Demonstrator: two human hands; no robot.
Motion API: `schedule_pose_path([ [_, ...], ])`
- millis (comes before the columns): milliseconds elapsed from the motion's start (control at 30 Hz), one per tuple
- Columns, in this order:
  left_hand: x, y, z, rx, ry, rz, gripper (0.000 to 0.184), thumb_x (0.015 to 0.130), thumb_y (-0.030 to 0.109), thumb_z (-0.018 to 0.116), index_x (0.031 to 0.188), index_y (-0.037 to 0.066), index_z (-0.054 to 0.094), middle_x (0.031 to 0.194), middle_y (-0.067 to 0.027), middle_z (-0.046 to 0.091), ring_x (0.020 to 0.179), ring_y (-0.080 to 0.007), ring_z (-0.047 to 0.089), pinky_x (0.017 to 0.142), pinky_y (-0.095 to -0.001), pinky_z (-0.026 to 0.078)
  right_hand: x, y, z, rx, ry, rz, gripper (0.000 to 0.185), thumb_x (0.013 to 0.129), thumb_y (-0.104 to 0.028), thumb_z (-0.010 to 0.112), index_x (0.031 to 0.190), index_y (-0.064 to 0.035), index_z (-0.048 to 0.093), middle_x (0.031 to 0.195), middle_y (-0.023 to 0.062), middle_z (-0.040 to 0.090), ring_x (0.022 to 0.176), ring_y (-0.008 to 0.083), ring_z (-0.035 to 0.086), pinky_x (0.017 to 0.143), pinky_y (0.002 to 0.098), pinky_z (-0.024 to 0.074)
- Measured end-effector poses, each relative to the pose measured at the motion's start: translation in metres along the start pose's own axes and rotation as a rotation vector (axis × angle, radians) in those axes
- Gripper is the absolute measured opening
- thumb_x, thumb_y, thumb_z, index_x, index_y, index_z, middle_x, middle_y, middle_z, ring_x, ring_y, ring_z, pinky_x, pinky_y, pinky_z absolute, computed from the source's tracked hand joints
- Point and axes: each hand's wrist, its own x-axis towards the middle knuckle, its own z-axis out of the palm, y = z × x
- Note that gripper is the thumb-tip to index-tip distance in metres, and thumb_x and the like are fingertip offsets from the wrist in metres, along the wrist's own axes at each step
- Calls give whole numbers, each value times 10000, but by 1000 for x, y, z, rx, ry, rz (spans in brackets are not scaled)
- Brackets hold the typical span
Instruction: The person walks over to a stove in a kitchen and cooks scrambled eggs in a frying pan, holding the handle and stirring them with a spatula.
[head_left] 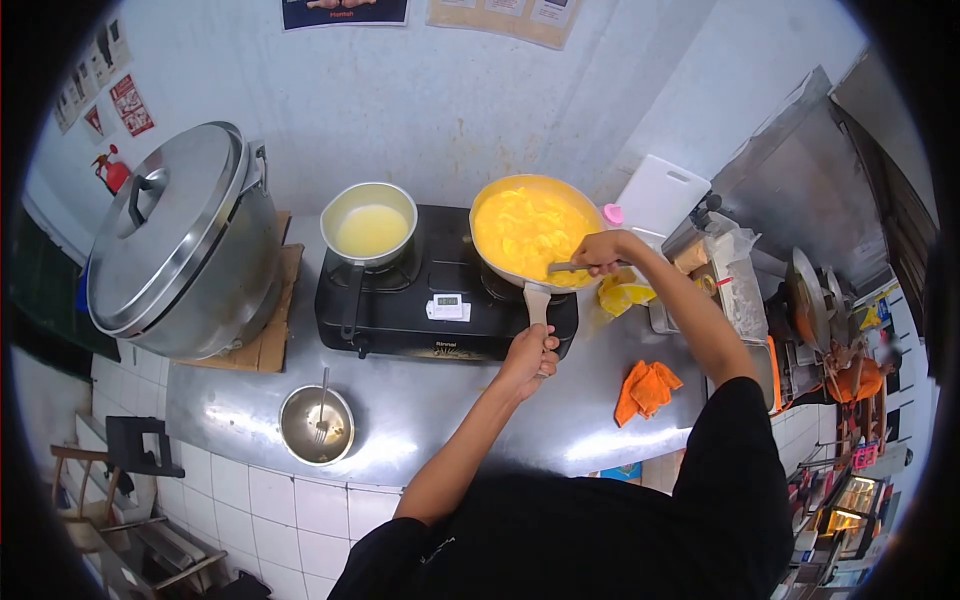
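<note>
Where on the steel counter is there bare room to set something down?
Bare counter lies between the left forearm and orange cloth, and between the metal bowl and that forearm. Crowded: right of the stove, around the yellow packet, and on the stove, under the frying pan and saucepan.

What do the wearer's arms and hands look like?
Short black sleeves leave both forearms uncovered. The left hand and right hand wear no gloves; what looks like a ring shows on a left finger. The black shirt has a small pale marking.
</note>
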Motion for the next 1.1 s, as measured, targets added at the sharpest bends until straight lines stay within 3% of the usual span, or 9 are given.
schedule_pose_path([
  [133,2,-2,1,5,8,2,155,906,188,435,1024,89,414,705,15,411,469,-38,283,398,-200,252,24,-4,-1,149,36,-10,276,908,-282,453,1042,-122,633,565,-40,454,417,62,360,386,226,321],
  [267,2,-2,2,13,12,6,155,902,183,434,1022,86,416,702,14,410,469,-40,284,396,-200,250,13,-15,-13,-131,233,-73,294,911,-293,466,1014,-88,649,606,14,529,413,112,436,399,272,388],
  [300,1,-2,1,12,12,6,155,901,181,434,1021,86,416,702,14,411,470,-40,285,395,-200,250,8,-18,-18,-200,259,-48,274,901,-271,496,1007,-74,654,707,77,618,525,196,576,488,336,472],
  [400,1,-2,2,12,12,12,152,898,177,431,1018,84,418,700,14,411,471,-40,286,393,-199,250,16,-7,-18,-631,579,-260,231,873,-230,534,1015,-97,658,830,115,657,731,266,646,615,394,511],
  [500,0,-2,4,13,17,18,152,898,176,428,1018,82,417,700,13,411,471,-40,285,392,-197,250,-52,-55,1,-602,593,8,215,841,-203,563,1012,-117,661,937,128,659,892,309,631,725,427,506],
  [700,0,-2,3,-10,10,15,158,902,176,422,1029,82,410,699,13,407,471,-39,283,390,-196,250,-87,-27,-21,-578,647,130,237,844,-232,555,1014,-96,649,986,146,659,918,328,630,766,423,509],
  [933,-2,-2,4,0,18,9,199,896,172,452,1056,60,415,708,7,413,487,-44,292,394,-187,235,-6,59,-49,-442,773,228,326,842,-270,555,982,11,643,992,232,643,911,343,636,764,431,509],
  [967,-3,-1,5,-3,25,10,219,892,169,467,1069,49,419,715,4,418,495,-45,296,394,-181,227,8,55,-56,-335,630,303,356,819,-279,575,1053,-18,633,1121,191,617,1002,323,614,791,413,507],
  [1100,-1,-3,4,4,31,6,221,889,168,462,1070,50,416,711,9,410,496,-44,294,394,-183,227,69,76,-79,-351,531,219,330,821,-279,558,935,12,663,882,187,658,745,293,646,615,385,507],
])
